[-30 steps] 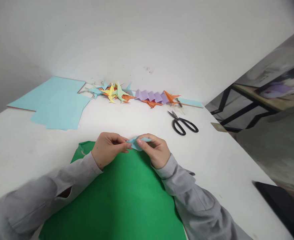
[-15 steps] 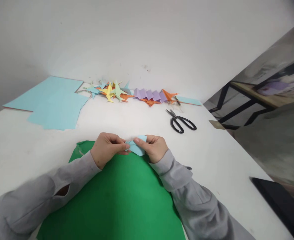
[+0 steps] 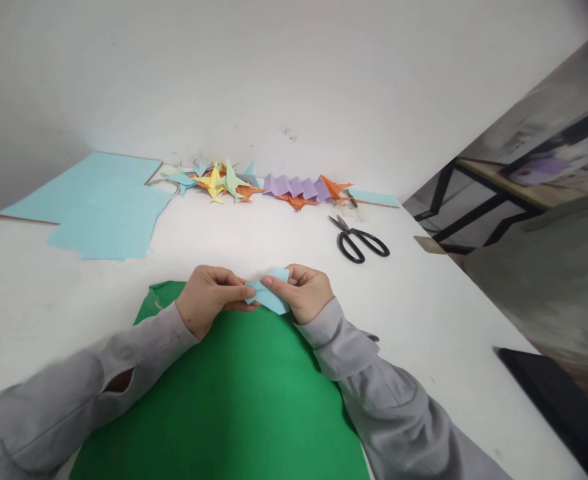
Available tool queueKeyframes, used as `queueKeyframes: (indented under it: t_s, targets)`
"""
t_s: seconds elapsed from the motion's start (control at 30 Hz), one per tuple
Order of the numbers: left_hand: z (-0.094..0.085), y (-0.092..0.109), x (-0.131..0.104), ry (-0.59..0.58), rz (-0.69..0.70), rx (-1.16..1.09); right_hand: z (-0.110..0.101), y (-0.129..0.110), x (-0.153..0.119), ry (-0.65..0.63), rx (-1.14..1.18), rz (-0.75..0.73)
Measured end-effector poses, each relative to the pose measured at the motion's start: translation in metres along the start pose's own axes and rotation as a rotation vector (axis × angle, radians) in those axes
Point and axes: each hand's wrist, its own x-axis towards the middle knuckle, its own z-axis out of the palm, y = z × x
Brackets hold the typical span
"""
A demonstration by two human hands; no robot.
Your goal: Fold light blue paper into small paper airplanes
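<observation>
A small folded piece of light blue paper (image 3: 275, 301) is held between both hands, just above the far edge of a green cloth (image 3: 224, 393). My left hand (image 3: 213, 298) pinches its left end between thumb and fingers. On its right side my right hand (image 3: 306, 291) grips it, the thumb lying across the top and the other fingers curled behind, mostly hidden. Black-handled scissors (image 3: 359, 241) lie on the table beyond my right hand, their blades slightly apart.
Light blue paper sheets (image 3: 104, 207) lie at the back left. Along the wall are several folded paper shapes (image 3: 224, 181), a purple pleated paper strip (image 3: 297, 189) and another blue sheet (image 3: 377, 198). A black flat object (image 3: 549, 393) sits at the white table's (image 3: 424, 320) right edge.
My right thumb has shifted slightly left along the folded paper. Both hands keep their hold, and the whole view has moved a little.
</observation>
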Motion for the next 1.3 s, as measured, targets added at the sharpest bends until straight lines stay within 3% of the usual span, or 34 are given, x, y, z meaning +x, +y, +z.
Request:
queueKeyframes:
  t_s: [0.2, 0.43, 0.8, 1.3]
  targets:
    - [0.001, 0.001, -0.001, 0.022, -0.01, 0.012, 0.003, -0.001, 0.0, 0.037, 0.103, -0.031]
    - [-0.002, -0.001, 0.001, 0.023, 0.029, 0.048, 0.003, -0.003, -0.002, -0.095, 0.122, 0.045]
    - [-0.001, -0.002, -0.001, 0.106, 0.248, 0.269, 0.004, -0.007, -0.001, -0.081, 0.166, 0.046]
    - [-0.006, 0.003, 0.004, 0.056, 0.091, 0.033, -0.009, -0.002, 0.002, -0.272, 0.433, 0.172]
